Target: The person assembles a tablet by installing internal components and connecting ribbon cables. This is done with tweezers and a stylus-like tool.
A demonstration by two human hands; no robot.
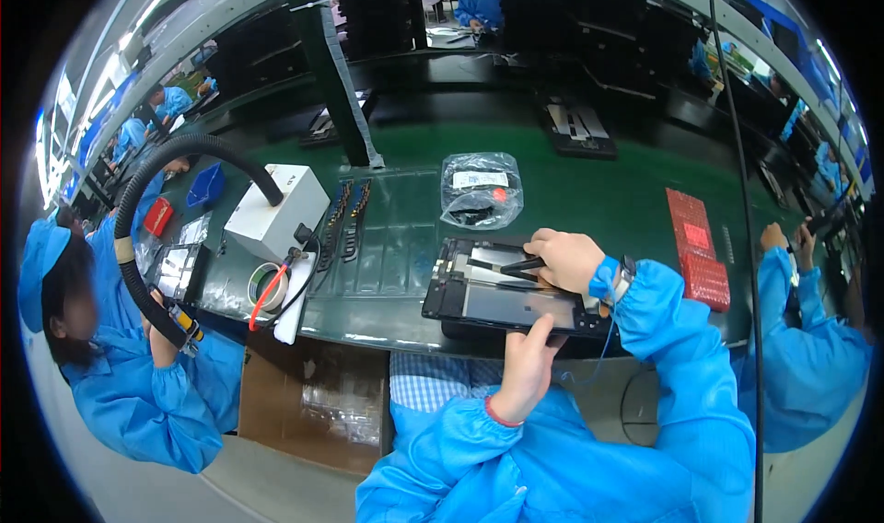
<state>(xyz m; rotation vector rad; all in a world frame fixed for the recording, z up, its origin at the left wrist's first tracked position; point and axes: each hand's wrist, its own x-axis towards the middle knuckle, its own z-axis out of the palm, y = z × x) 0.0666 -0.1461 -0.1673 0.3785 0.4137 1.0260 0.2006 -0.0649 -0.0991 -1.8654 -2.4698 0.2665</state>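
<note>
— Hands first: where were they?

— Both sat over the dark flat device, which lay at the near edge of the green bench, just right of centre. Its near long side hung slightly past the bench lip. The left hand came up from below, fingers curled shut on that near edge, thumb pressed on the glossy face. The right hand rested on the far right part of the frame, closed round a slim black tool whose tip pointed left across the open back.

— How much room around it?

— Open green surface lay to the left of the device, as far as a row of dark strips and a white box with a roll of tape beside it. Beyond the far edge sat a clear bag holding dark parts, near but apart. To the right, a stack of red trays stood well apart from the right wrist.

— Anything crowding the sides?

— A black hose arched over the left end of the bench, above a neighbour in a blue coat. Another blue sleeve showed at the right edge. Whether that person touched anything on the bench, I could not tell
</note>
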